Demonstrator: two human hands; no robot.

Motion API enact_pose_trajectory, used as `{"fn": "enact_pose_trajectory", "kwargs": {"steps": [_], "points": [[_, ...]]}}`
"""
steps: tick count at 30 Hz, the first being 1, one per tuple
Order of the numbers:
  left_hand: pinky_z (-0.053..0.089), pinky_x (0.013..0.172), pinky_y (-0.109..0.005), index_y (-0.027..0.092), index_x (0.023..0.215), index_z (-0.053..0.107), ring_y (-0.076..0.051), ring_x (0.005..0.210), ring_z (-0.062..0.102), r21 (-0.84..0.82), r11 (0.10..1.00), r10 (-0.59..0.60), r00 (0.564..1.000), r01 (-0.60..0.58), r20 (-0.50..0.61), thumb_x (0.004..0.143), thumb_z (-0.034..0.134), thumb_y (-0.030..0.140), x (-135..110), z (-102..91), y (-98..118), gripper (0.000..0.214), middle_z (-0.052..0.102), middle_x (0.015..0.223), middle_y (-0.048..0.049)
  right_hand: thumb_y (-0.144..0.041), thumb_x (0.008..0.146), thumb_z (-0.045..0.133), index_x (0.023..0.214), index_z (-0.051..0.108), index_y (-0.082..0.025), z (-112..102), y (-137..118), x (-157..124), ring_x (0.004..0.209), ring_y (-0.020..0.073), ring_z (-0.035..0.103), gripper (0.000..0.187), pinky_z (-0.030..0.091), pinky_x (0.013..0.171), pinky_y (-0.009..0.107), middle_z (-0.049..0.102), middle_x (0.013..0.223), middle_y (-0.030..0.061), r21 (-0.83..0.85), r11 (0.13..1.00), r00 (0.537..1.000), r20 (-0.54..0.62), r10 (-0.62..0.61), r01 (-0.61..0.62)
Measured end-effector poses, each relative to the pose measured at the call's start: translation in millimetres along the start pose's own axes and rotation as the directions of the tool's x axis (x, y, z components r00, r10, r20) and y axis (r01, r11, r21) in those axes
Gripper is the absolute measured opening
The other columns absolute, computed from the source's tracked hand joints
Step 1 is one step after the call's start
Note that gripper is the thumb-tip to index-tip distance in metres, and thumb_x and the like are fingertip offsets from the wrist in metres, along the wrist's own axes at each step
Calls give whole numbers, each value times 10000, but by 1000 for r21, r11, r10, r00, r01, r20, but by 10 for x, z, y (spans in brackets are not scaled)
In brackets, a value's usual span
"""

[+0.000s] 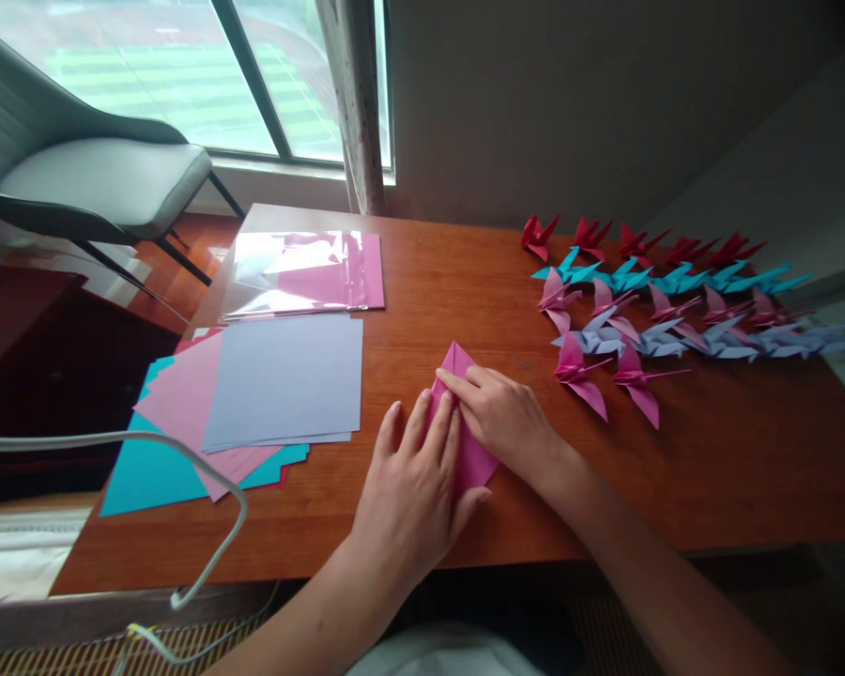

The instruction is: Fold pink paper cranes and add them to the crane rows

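head view: the pink paper [457, 361] lies on the table [465, 272], between a sheet stack [282, 376] and rows of cranes [676, 300]. the left hand [408, 498] and right hand [503, 413] lie close together, flat on it, gripping nothing. the step looks like pressing a crease; the next move calls for keeping the edges aligned. its long axis runs away from the person, tip pointing far and slightly left
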State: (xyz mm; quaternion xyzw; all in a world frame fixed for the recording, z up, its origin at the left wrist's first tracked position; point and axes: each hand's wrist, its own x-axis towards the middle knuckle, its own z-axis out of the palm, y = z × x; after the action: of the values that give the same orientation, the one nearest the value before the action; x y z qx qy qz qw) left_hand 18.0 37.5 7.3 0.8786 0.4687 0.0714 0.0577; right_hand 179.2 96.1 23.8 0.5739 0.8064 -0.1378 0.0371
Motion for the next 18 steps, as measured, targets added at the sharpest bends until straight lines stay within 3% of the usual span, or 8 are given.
{"fn": "enact_pose_trajectory", "kwargs": {"steps": [8, 18], "points": [[189, 1232, -548, 99, 1551, 374, -358, 1523, 255, -36, 999, 13, 1000, -13, -2, 972, 357, 649, -18, 29, -43, 799, 349, 1628, -107, -251, 1019, 448, 1479, 506, -311, 57, 70, -62, 1014, 214, 593, 467, 502, 781, 274, 657, 1046, 69, 6, 995, 994, -56, -96, 96], [184, 1247, -553, 86, 1523, 423, -359, 1524, 252, -50, 999, 5, 1000, -5, -8, 963, 383, 654, -25, 40, -39, 799, 447, 1577, -124, -243, 1015, 447, 1456, 526, -362, -18, 109, -64, 1022, 209, 570, 463, 477, 736, 262, 658, 1093, 74, -27, 986, 986, 15, -163, 164]]}}
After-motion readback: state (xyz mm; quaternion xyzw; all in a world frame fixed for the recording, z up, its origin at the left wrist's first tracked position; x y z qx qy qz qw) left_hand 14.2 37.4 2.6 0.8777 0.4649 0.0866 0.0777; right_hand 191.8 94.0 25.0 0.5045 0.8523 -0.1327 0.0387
